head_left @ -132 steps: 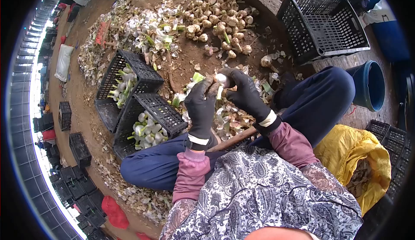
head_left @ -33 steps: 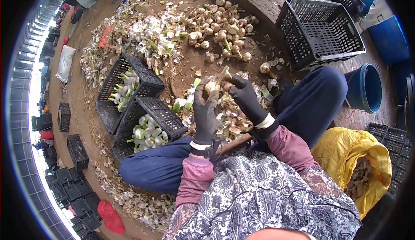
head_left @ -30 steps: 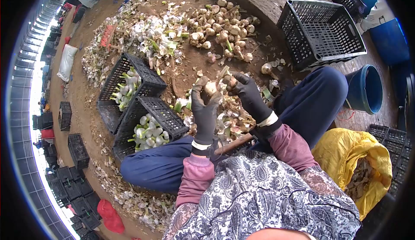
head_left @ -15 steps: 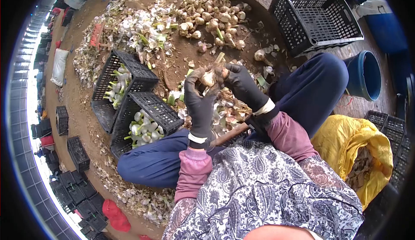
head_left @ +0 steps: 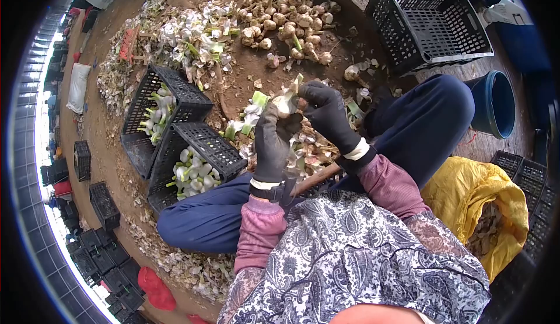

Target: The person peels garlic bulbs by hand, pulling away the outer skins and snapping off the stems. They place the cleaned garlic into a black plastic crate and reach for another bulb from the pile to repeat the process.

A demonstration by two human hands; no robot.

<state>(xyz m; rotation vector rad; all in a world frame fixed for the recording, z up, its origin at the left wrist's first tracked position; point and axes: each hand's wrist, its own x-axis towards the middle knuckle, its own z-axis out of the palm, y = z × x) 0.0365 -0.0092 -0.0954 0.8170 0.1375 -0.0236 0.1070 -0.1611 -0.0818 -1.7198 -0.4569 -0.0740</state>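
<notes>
Both my hands wear dark gloves and meet above a heap of loose husks (head_left: 309, 152). My left hand (head_left: 273, 137) has its fingers around the lower left side of a garlic bulb (head_left: 284, 104), whose stem stub points up. Against the bulb's right side, my right hand (head_left: 326, 111) is closed, its fingertips bent at the bulb's skin. Pale peeled layers and a green-white leaf piece (head_left: 255, 105) show just left of the bulb. Beyond my hands, a pile of unpeeled garlic bulbs (head_left: 291, 17) lies on the soil.
Two tilted black crates hold trimmed garlic (head_left: 195, 173) at the left. A large black crate (head_left: 431, 23) and a blue bucket (head_left: 493, 103) stand at the right, near a yellow sack (head_left: 455, 187). White husks (head_left: 198, 32) cover the ground at upper left.
The bulb looks whiter, with less brown skin around it. My right hand has turned and bent over its right side, and my left hand has shifted slightly right and down.
</notes>
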